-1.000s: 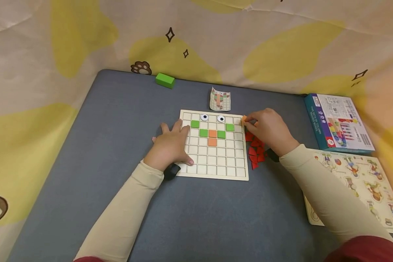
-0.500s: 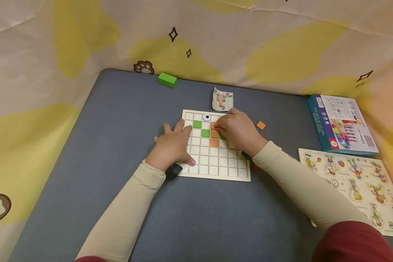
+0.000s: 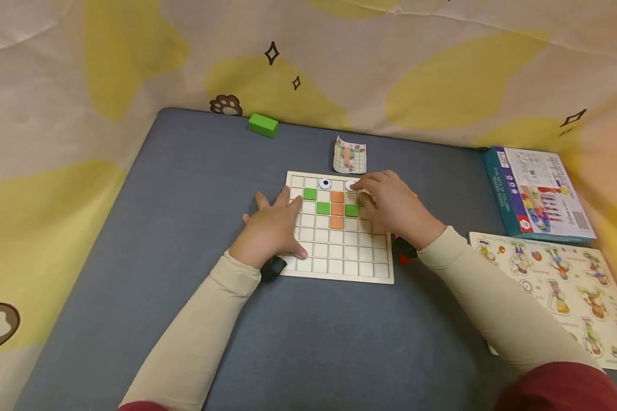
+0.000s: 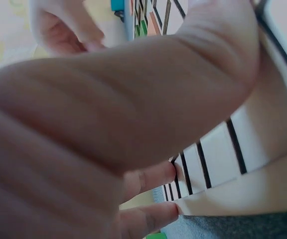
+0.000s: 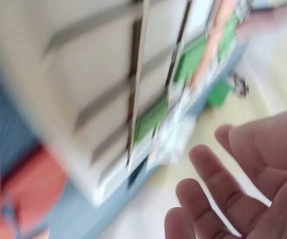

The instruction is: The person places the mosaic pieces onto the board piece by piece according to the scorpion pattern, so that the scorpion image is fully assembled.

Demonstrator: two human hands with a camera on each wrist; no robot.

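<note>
A pale gridded board (image 3: 334,266) lies on the blue-grey table. My left hand (image 3: 269,231) rests on its left edge, fingers spread and thumb on the squares. Above the board's upper right part is my right hand (image 3: 396,205); the right wrist view shows its fingers (image 5: 208,172) loosely bent with nothing between them. Three orange square tiles (image 3: 336,222) form a column in the grid, with several green tiles (image 3: 310,194) on either side. Of two round eye pieces (image 3: 324,184) on the top row, the right one is partly covered by my right fingertips.
Red pieces (image 3: 404,260) lie right of the board, mostly hidden by my right wrist. Behind the board stands a curled pattern card (image 3: 349,157). A green block (image 3: 263,125) sits at the back edge. To the right are a box (image 3: 545,194) and a picture board (image 3: 540,279).
My right hand came in from the board's right side, put an orange tile atop the orange column, let go and drew back rightward. My left hand stayed in place.
</note>
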